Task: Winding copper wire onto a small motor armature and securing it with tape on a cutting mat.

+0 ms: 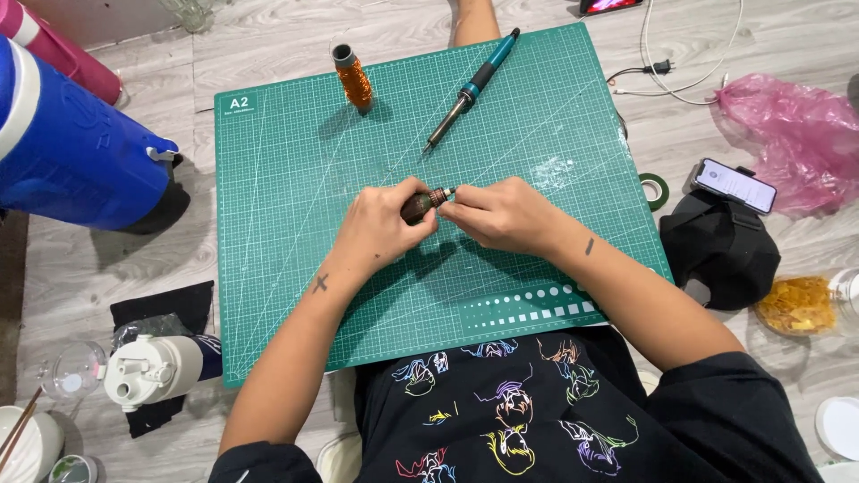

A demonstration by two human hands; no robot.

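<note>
My left hand (383, 225) grips a small dark brown rod-like piece (417, 206) over the middle of a green cutting mat (295, 170). Copper-coloured wire is wound around the piece's right end (439, 196). My right hand (501, 215) pinches that wound end with thumb and forefinger, so both hands meet on the piece. A spool of copper-orange wire (354, 79) stands upright at the mat's far edge. A soldering iron with a teal handle (472, 89) lies diagonally on the mat beyond my hands, its tip pointing toward them.
A blue cooler jug (72, 134) stands left of the mat, a white bottle (157, 368) lies near left. On the right are a green tape roll (655, 190), a phone (735, 185) on a black cap (720, 250), a pink plastic bag (796, 134), white cables (680, 63) and a jar of yellow bits (801, 304).
</note>
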